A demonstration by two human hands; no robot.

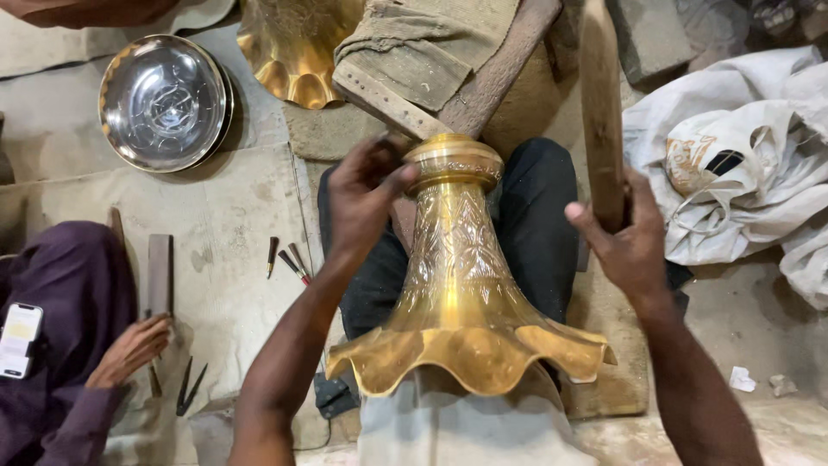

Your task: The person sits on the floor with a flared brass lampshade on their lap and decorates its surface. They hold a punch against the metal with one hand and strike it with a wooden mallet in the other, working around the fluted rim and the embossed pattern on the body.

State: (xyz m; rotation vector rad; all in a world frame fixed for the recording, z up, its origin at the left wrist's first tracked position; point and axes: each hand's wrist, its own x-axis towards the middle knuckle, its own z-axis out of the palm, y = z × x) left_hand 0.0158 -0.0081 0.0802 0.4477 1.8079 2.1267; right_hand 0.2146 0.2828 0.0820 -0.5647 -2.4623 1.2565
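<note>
Your left hand (366, 194) grips the neck of the engraved, flared brass vase (461, 285) lying along your lap — rim toward you; your right hand (625, 246) clasps an upright wooden mallet handle (601, 112) just beside it.

A single head-worn camera looks steeply down from close above the person's lap (no second view shares the scene), facing forward over the cloth-covered floor (233, 216) toward the far edge.
</note>
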